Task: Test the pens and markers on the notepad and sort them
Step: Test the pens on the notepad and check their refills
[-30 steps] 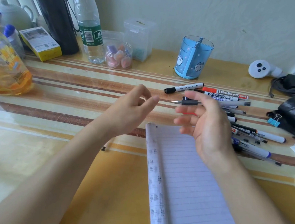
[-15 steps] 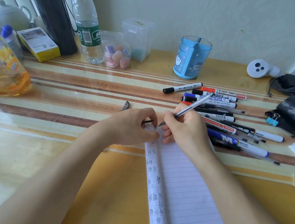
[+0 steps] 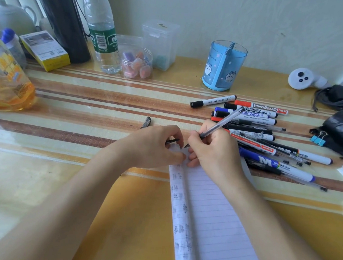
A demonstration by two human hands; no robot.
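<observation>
In the head view the testing step is in hand. The right hand (image 3: 212, 153) is clamped round a clear-barrelled pen with a dark grip (image 3: 222, 122), fingers and thumb curled in a writing hold. The barrel slants up and away to the right, and the tip is down at the top edge of the white lined notepad (image 3: 211, 215), which lies on the yellow striped table (image 3: 86, 106). The left hand (image 3: 155, 147) rests on the pad's top left corner, fingers curled and pinching a thin black piece (image 3: 171, 141), probably the pen's cap. The heap of pens and markers (image 3: 255, 120) lies just right of the writing hand, with the blue divided plastic pen cup (image 3: 222, 66) behind it. The next move likely calls for a short stroke on the paper, a check for ink, then recapping and sorting.
</observation>
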